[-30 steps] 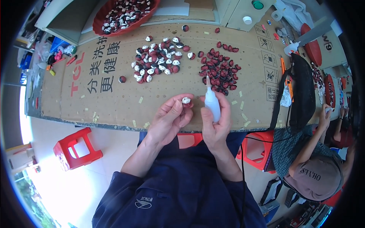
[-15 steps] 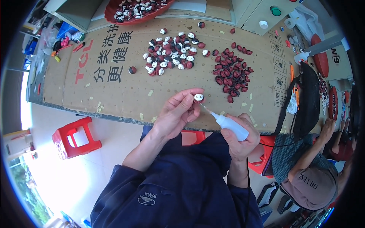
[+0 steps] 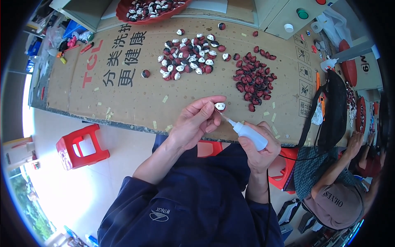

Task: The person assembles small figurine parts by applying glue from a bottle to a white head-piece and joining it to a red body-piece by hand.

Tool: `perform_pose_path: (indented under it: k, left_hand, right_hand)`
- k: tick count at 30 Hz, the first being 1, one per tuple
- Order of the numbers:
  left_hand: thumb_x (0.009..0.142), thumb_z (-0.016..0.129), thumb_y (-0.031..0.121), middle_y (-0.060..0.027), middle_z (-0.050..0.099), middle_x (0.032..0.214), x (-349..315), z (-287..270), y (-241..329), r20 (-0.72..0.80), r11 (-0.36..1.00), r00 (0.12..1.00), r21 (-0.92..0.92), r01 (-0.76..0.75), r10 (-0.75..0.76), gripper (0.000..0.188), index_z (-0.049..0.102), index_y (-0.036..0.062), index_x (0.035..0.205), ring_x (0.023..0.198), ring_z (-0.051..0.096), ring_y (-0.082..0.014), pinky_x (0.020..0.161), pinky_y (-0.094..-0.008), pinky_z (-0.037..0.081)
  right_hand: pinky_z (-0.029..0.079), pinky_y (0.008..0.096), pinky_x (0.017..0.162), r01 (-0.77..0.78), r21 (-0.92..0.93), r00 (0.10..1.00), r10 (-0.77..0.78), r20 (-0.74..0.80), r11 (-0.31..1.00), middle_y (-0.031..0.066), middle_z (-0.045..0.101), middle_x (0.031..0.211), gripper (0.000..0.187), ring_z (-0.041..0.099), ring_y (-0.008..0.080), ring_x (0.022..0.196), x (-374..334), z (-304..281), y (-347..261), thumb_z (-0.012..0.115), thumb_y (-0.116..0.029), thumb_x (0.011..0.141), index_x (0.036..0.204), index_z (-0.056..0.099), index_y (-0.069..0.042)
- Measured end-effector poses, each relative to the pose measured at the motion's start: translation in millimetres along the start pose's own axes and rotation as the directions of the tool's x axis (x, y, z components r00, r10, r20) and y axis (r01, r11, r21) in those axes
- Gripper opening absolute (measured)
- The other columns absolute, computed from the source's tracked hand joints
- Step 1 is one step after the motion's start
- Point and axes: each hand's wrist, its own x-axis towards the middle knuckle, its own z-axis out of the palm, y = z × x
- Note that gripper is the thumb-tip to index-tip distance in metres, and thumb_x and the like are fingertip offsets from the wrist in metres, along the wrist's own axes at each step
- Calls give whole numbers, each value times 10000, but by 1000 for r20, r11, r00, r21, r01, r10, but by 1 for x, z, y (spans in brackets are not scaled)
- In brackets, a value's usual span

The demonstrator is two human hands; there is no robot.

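Between thumb and fingers, my left hand (image 3: 196, 120) pinches a small round figurine head (image 3: 220, 106) with a white face and dark red underside. My right hand (image 3: 263, 149) is wrapped round a translucent white squeeze bottle (image 3: 252, 136). Its thin nozzle tip (image 3: 224, 117) points up and left and is right by the lower side of the held piece; whether they touch I cannot tell. Beyond my hands, a cluster of similar white, red and black heads (image 3: 188, 58) lies on the cardboard. To its right is a pile of dark red cup-shaped shells (image 3: 253, 80).
Cardboard (image 3: 140, 101) covers the bench. A red tray (image 3: 164, 17) of finished-looking heads stands at the back. At the right lie a black bag (image 3: 332, 109) and an orange cutter (image 3: 318, 90). A red stool (image 3: 82, 147) is on the floor; another person (image 3: 337, 193) sits at right.
My view has shifted slightly, so the bench things sit a little further right. The held head and bottle remain close together in nearly the same pose.
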Motion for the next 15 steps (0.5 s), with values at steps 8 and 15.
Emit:
perform_pose_path:
  k: [8,15]
  left_hand:
    - [920,415,187,-22,532,897,1,2,1,-36,1000,999,-1,-13,13,299,504,15,1148,671,444,-72,513,-204,323]
    - [919,419,192,-18,521,854,2,-1,0,-7,1000,1000,-6,-30,30,300,507,16,1145,654,426,-71,503,-206,311]
  right_hand:
    - [367,235,478,-7,-18,1000,8,10,1000,67,578,626,319,483,141,534,0,-5,-2,746,-91,598,866,635,43]
    - [369,237,487,-26,3,1000,26,-10,1000,69,578,635,304,481,143,542,0,-7,-3,737,-74,606,865,633,47]
